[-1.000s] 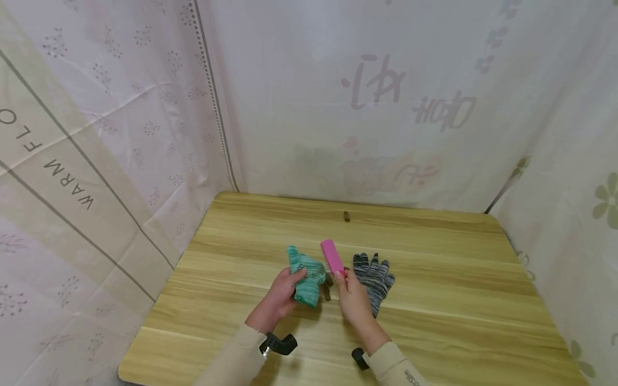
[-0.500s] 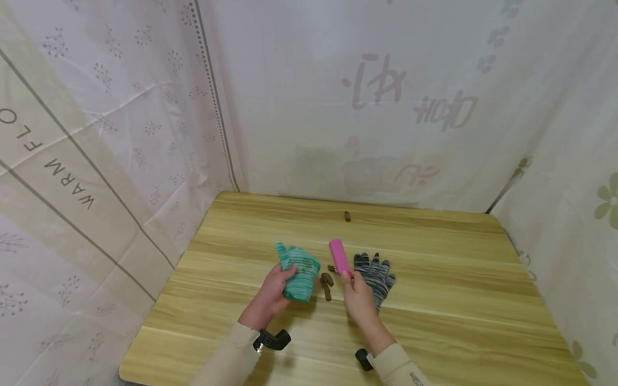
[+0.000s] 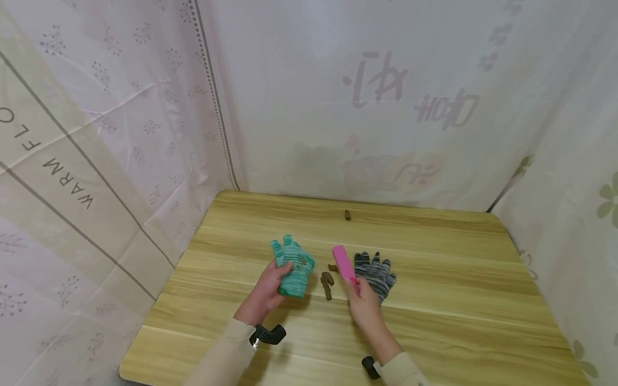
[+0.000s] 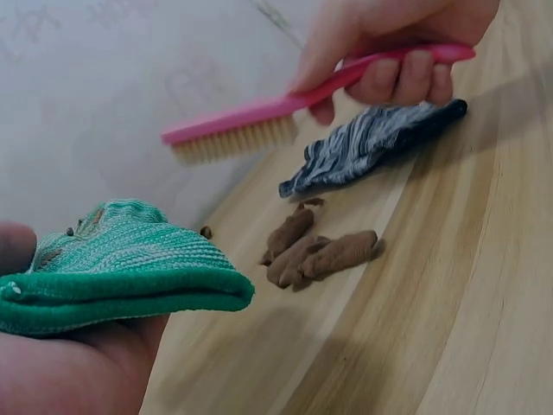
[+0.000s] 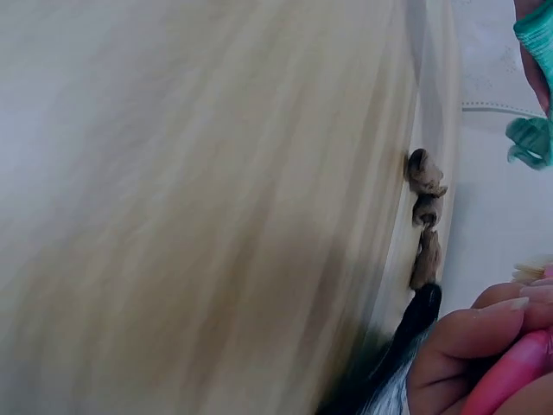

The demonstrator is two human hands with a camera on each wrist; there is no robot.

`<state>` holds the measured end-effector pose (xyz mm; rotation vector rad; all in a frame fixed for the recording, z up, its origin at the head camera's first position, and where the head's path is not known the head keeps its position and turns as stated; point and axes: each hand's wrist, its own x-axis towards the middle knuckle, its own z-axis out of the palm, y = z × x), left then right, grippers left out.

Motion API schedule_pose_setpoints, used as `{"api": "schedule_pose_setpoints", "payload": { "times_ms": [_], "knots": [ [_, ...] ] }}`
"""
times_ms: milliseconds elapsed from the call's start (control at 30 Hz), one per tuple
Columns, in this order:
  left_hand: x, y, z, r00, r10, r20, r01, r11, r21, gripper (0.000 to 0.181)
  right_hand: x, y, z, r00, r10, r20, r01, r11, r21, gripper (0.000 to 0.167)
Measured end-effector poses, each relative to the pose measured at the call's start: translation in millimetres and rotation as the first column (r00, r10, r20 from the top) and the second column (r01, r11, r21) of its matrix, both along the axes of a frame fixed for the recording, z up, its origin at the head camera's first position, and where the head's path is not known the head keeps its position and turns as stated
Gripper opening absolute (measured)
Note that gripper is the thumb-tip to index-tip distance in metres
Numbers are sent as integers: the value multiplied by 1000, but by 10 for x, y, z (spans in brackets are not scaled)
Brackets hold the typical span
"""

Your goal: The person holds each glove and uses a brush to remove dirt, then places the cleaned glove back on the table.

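Note:
My left hand (image 3: 264, 287) holds a green-and-white knitted glove (image 3: 295, 276) above the table, thumb on top and palm beneath. Brown specks or smears show on the glove's upper face in the left wrist view, and its green cuff (image 4: 130, 298) faces that camera. My right hand (image 3: 364, 303) grips the handle of a pink brush (image 3: 343, 261). Its pale bristles (image 4: 233, 143) point down, apart from the green glove. Between the hands, several brown clay-like lumps (image 4: 324, 255) lie on the wood. A grey-and-black striped glove (image 3: 375, 273) lies flat beside the right hand, partly covered by it.
A small brown piece (image 3: 347, 215) lies near the far edge of the wood-grain table (image 3: 458, 279). Printed curtains (image 3: 309, 107) hang behind the table and along both sides.
The left hand has moved left with the green glove, turning it so more fingers show. The right hand has drawn the brush right and slightly nearer, away from the glove, uncovering the brown lumps.

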<state>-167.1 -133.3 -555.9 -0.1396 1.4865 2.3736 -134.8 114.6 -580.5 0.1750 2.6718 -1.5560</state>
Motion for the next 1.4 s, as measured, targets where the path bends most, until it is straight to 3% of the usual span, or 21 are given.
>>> {"api": "schedule_pose_setpoints", "payload": {
  "times_ms": [233, 500, 700, 1067, 1167, 1267, 1333, 1400],
  "knots": [
    [-66, -40, -88, 1000, -4, 6, 4, 1000, -22, 36, 87, 244, 7, 999, -24, 37, 23, 999, 24, 42],
    [-232, -56, -263, 998, -58, 1, 58, 994, -90, 72, 47, 685, -73, 998, -57, 41, 52, 994, 98, 41],
    [-418, -10, -356, 998, -57, 36, 62, 984, -168, 83, -18, 1018, -146, 993, -106, 53, 97, 983, 153, 48],
    [-716, 144, -406, 996, -89, -31, 87, 994, -68, 118, -76, 1413, -135, 989, -119, 82, 96, 965, 245, 51],
    [-775, 168, -428, 996, -81, -25, 78, 992, -100, 118, -114, 1470, -123, 990, -107, 95, 80, 963, 256, 50],
    [-824, 178, -458, 997, -69, -36, 61, 981, -184, 116, -163, 1518, -121, 989, -95, 117, 63, 964, 257, 51],
    [-852, 182, -472, 997, -60, -48, 46, 966, -255, 115, -197, 1547, -123, 990, -90, 109, 57, 959, 277, 51],
    [-871, 184, -480, 997, -45, -69, 17, 936, -352, 112, -228, 1573, -119, 991, -84, 104, 49, 953, 297, 53]
  ]
}}
